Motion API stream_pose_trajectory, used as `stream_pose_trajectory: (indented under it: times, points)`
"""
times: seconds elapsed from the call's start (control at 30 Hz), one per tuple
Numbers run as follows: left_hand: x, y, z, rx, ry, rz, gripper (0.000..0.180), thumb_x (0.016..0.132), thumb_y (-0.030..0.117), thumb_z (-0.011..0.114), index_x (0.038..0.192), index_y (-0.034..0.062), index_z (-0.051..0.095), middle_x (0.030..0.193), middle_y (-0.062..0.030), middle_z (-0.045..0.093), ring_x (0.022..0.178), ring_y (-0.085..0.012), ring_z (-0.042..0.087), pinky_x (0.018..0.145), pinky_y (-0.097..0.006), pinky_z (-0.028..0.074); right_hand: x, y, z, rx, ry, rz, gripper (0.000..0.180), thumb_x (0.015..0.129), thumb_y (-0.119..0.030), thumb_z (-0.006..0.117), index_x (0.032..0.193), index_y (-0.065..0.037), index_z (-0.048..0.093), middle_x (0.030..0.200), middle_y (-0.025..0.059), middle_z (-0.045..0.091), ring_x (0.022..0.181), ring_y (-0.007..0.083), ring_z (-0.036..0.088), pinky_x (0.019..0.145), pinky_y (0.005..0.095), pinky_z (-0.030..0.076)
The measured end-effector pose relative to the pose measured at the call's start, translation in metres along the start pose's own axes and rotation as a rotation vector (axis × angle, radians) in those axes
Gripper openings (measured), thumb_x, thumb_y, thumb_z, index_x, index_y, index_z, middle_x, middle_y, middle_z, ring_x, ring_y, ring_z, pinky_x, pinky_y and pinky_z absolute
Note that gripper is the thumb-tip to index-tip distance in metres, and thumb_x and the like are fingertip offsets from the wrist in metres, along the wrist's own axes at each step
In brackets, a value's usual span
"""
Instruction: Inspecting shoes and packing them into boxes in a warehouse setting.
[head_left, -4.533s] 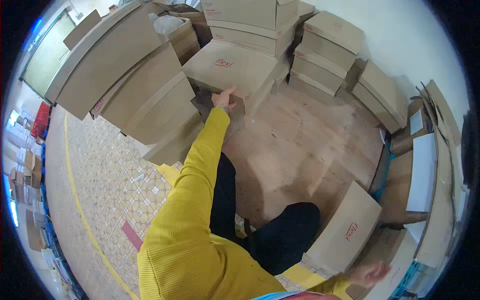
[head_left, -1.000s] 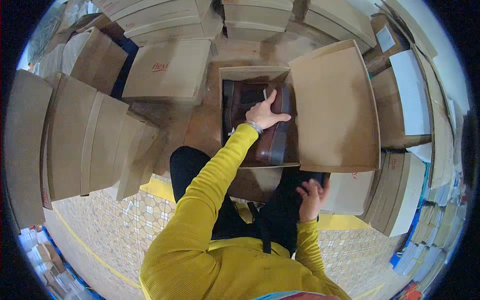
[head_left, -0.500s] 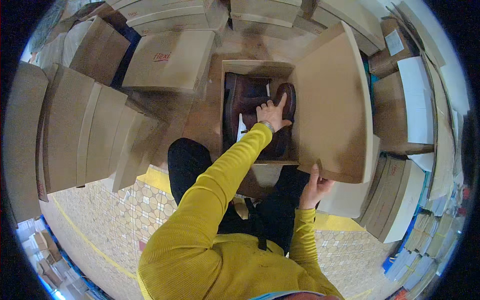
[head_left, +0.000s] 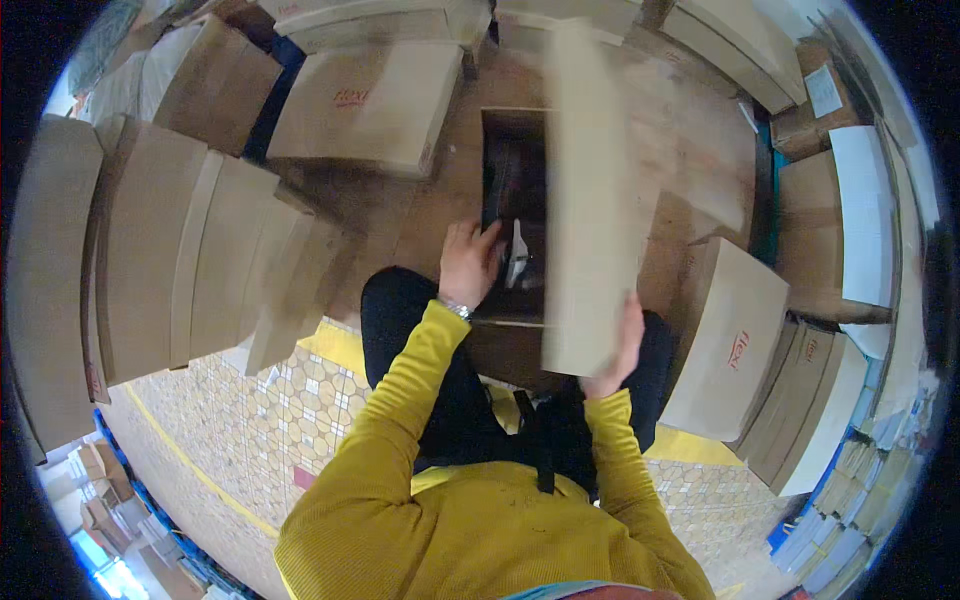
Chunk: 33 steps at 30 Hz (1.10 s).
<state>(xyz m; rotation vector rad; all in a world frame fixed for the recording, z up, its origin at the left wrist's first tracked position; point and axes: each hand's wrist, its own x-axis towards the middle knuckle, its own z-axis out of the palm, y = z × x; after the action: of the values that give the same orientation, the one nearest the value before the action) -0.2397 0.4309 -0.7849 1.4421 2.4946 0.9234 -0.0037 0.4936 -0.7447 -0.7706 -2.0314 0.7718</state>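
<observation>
I have my right grip (head_left: 617,352) pinching the lid (head_left: 590,200) at one o'clock, likely light, stiff card best held by its rim, my left grip (head_left: 468,264) loosely spread near the box (head_left: 512,342) at eight.

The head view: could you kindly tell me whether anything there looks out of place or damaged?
Only a short pinkish-red strip on the beige patterned tile floor at lower left looks odd, interrupting the pattern; I cannot tell whether it is loose. The tan cardboard lid in the right hand is blurred, so damage there is unclear.
</observation>
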Motion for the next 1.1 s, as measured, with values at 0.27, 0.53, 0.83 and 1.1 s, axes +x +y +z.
stream_pose_trajectory:
  times: [0.27, 0.53, 0.83, 1.1]
  points:
    - [0.048, 0.042, 0.029, 0.262, -0.457, -0.002, 0.049, 0.08, 0.042, 0.057, 0.114, 0.0062, 0.057, 0.118, -0.0186, 0.052, 0.111, -0.0356, 0.047, 0.09, -0.046, 0.041, -0.001, 0.019, -0.011, 0.179, 0.448, 0.459, 0.041, 0.092, -0.015, 0.052, 0.123, 0.008, 0.04, 0.122, 0.0176, 0.049, 0.105, 0.0224, 0.05, 0.092, 0.0329, 0.04]
    - [0.061, 0.019, 0.066, -0.248, -0.702, -0.244, 0.062, 0.083, 0.055, 0.049, 0.116, 0.0019, 0.056, 0.115, -0.0261, 0.054, 0.109, -0.0367, 0.051, 0.092, -0.038, 0.041, -0.004, 0.014, -0.009, 0.098, 0.432, 0.51, 0.038, 0.093, -0.018, 0.049, 0.121, 0.008, 0.045, 0.122, 0.0172, 0.05, 0.108, 0.026, 0.049, 0.094, 0.0346, 0.039]
    - [0.055, -0.001, 0.078, -0.218, -0.7, 0.179, 0.037, 0.088, 0.024, 0.045, 0.121, 0.01, 0.053, 0.132, -0.0148, 0.044, 0.124, -0.0314, 0.036, 0.105, -0.035, 0.029, 0.01, -0.01, -0.003, -0.205, -0.073, 0.002, 0.06, 0.071, -0.014, 0.063, 0.126, 0.0, 0.044, 0.125, 0.0213, 0.047, 0.112, 0.0391, 0.046, 0.098, 0.0439, 0.035]
    - [0.078, 0.014, 0.061, -0.453, -0.721, -0.074, 0.065, 0.077, 0.046, 0.064, 0.12, -0.0007, 0.052, 0.114, -0.0224, 0.057, 0.106, -0.0319, 0.056, 0.092, -0.034, 0.042, -0.008, 0.04, -0.02, 0.181, 0.647, 0.553, 0.048, 0.084, -0.019, 0.058, 0.124, 0.004, 0.046, 0.122, 0.016, 0.05, 0.11, 0.0297, 0.049, 0.095, 0.0403, 0.039]
